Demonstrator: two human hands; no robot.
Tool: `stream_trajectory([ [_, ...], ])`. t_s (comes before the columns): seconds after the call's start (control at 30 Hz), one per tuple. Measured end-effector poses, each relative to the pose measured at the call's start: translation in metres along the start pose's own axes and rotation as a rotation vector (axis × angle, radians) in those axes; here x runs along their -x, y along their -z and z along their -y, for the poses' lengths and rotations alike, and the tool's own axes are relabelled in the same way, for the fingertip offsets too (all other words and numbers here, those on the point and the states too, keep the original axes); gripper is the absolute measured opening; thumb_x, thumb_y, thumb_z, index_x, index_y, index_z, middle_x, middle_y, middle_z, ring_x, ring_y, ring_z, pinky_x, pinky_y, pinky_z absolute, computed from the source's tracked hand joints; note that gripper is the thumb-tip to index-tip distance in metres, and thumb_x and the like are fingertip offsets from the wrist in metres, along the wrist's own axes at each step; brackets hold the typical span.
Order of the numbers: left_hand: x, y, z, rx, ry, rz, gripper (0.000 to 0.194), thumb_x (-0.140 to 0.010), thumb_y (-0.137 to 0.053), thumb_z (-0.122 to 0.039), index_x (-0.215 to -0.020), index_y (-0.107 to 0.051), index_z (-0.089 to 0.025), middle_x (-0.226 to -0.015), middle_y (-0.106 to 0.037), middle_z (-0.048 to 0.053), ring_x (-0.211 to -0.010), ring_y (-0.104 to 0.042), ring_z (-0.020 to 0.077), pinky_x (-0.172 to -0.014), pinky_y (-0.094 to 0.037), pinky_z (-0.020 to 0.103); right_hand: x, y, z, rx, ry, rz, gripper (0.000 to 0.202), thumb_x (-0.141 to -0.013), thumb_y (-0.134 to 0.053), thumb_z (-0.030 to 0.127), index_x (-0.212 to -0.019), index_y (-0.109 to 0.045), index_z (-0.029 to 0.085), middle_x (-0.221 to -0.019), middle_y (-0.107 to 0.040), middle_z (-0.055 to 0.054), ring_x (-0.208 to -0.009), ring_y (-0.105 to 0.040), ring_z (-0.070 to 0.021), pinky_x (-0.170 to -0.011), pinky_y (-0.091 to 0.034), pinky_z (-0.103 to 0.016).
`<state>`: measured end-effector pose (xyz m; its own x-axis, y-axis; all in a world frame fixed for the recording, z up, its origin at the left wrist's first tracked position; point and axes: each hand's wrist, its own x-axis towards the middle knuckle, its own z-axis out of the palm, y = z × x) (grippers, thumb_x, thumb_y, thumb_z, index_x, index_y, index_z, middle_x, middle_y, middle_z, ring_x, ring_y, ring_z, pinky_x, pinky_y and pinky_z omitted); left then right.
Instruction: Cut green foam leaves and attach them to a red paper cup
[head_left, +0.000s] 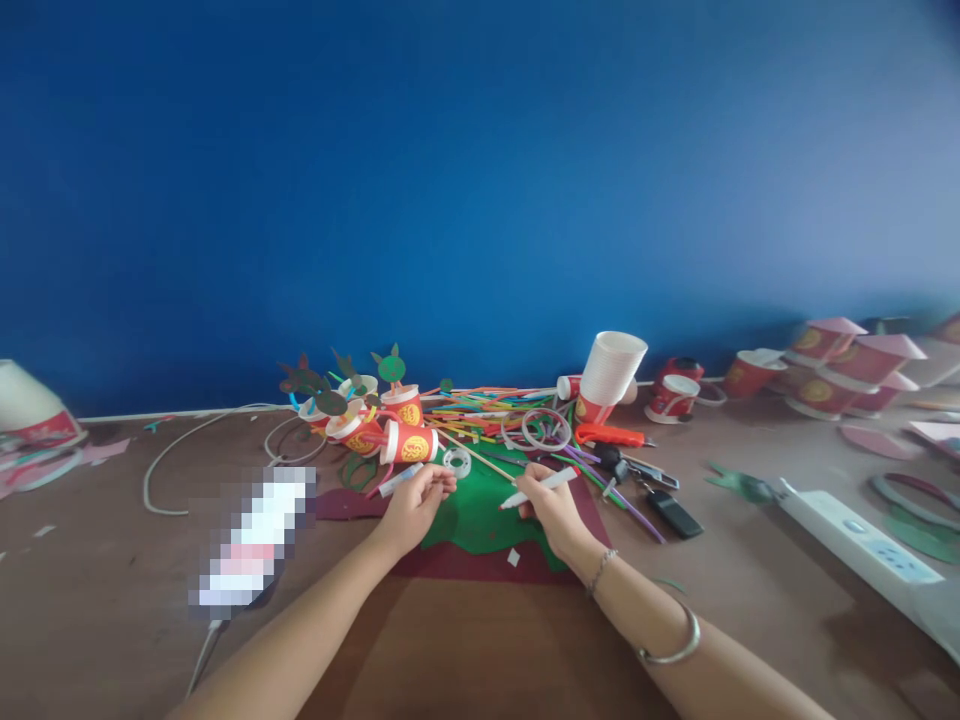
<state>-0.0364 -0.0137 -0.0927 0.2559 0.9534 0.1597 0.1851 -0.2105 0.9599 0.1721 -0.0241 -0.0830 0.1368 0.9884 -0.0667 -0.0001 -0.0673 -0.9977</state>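
My right hand (553, 512) is closed round a white marker (551, 484) with a red end; its dark red tip points down and left over the green paper (480, 510). My left hand (414, 512) is curled, thumb and fingers together; what they hold, if anything, is hidden. Another white marker (400, 480) with a bluish side shows just behind the left hand, and I cannot tell whether it is gripped. A roll of clear tape (457, 461) lies beyond the left fingertips. Dark red paper (487, 568) lies under the green sheet, with a small white scrap (514, 557) on it.
Red paper cups (409, 443) with green cut-out heads stand at the back left. Behind the paper lie colourful straws (480, 402). Stacked cups (613, 368), an orange cutter (611, 435) and keys (651, 470) are right. A phone (255, 545) lies left; a power strip (862, 540) lies far right.
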Motion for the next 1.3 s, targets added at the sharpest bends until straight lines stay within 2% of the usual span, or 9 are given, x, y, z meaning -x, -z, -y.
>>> stream_trajectory([
  [0.23,-0.02,-0.015,-0.008,-0.186,-0.017,-0.053,0.013,-0.075,-0.051,-0.022,-0.083,-0.06,-0.018,-0.081,-0.067,0.005,-0.073,-0.065,0.0185,-0.07,-0.051,0.032,-0.002,-0.005,0.005,-0.053,-0.01,0.064,0.023,-0.064,-0.052,0.026,-0.053,-0.033,0.021,-0.041,-0.042,0.007,-0.037,-0.041,-0.0065,-0.038,-0.026,-0.017],
  [0.4,-0.036,-0.042,-0.02,-0.037,0.032,0.051,0.016,-0.077,-0.046,-0.025,-0.085,-0.058,-0.018,-0.062,-0.059,-0.002,-0.044,-0.052,0.0107,-0.042,-0.041,0.021,-0.004,-0.006,0.004,-0.076,0.004,0.118,0.027,-0.065,-0.054,0.028,-0.052,-0.032,0.02,-0.043,-0.041,0.008,-0.038,-0.042,-0.0056,-0.038,-0.026,-0.016],
  [0.5,-0.036,-0.048,-0.018,0.073,0.102,0.055,0.02,-0.079,-0.045,-0.031,-0.086,-0.057,-0.017,-0.053,-0.054,-0.004,-0.035,-0.041,0.0077,-0.035,-0.03,0.018,-0.005,-0.006,0.002,-0.071,0.007,0.152,0.027,-0.066,-0.054,0.028,-0.052,-0.033,0.02,-0.042,-0.042,0.008,-0.036,-0.041,-0.005,-0.038,-0.025,-0.016],
  [0.63,-0.035,-0.045,-0.013,0.178,0.142,0.045,0.024,-0.08,-0.046,-0.038,-0.085,-0.057,-0.017,-0.047,-0.05,-0.006,-0.032,-0.03,0.0049,-0.035,-0.021,0.017,-0.008,-0.007,0.001,-0.051,-0.001,0.184,0.028,-0.068,-0.055,0.03,-0.053,-0.033,0.02,-0.041,-0.043,0.008,-0.036,-0.041,-0.0049,-0.037,-0.023,-0.016],
  [0.8,-0.038,-0.042,-0.008,0.189,0.127,0.058,0.025,-0.081,-0.046,-0.038,-0.086,-0.057,-0.016,-0.046,-0.05,-0.006,-0.034,-0.03,0.0049,-0.037,-0.02,0.017,-0.012,0.003,0.005,0.083,-0.067,0.268,0.028,-0.072,-0.053,0.034,-0.055,-0.037,0.02,-0.036,-0.038,0.009,-0.031,-0.031,-0.0038,-0.034,-0.014,-0.017],
  [0.87,-0.039,-0.043,-0.006,0.159,0.105,0.064,0.025,-0.082,-0.046,-0.038,-0.086,-0.057,-0.016,-0.048,-0.052,-0.005,-0.035,-0.032,0.0054,-0.038,-0.022,0.018,-0.012,0.009,0.006,0.176,-0.031,0.297,0.027,-0.07,-0.057,0.03,-0.054,-0.037,0.02,-0.034,-0.039,0.009,-0.032,-0.034,-0.0045,-0.035,-0.017,-0.017],
  [1.0,-0.039,-0.044,-0.003,0.106,0.082,0.057,0.024,-0.083,-0.045,-0.036,-0.085,-0.058,-0.016,-0.049,-0.053,-0.004,-0.038,-0.036,0.0067,-0.04,-0.026,0.018,-0.008,0.018,0.004,0.218,0.076,0.311,0.024,-0.068,-0.061,0.026,-0.057,-0.041,0.019,-0.042,-0.052,0.006,-0.04,-0.046,-0.0074,-0.041,-0.03,-0.017],
  [1.2,-0.039,-0.045,-0.008,0.107,0.098,0.023,0.022,-0.083,-0.045,-0.033,-0.084,-0.059,-0.017,-0.043,-0.051,-0.005,-0.04,-0.037,0.0077,-0.045,-0.028,0.019,-0.001,0.015,0.003,0.247,0.109,0.295,0.024,-0.072,-0.057,0.026,-0.056,-0.04,0.02,-0.038,-0.046,0.007,-0.037,-0.042,-0.0075,-0.04,-0.029,-0.018],
  [1.3,-0.04,-0.045,-0.009,0.144,0.114,0.007,0.021,-0.082,-0.046,-0.033,-0.083,-0.059,-0.016,-0.042,-0.049,-0.006,-0.04,-0.037,0.0075,-0.046,-0.029,0.019,0.006,0.007,0.003,0.22,0.14,0.34,0.02,-0.072,-0.059,0.024,-0.059,-0.043,0.019,-0.047,-0.053,0.005,-0.042,-0.045,-0.0077,-0.042,-0.032,-0.018],
])
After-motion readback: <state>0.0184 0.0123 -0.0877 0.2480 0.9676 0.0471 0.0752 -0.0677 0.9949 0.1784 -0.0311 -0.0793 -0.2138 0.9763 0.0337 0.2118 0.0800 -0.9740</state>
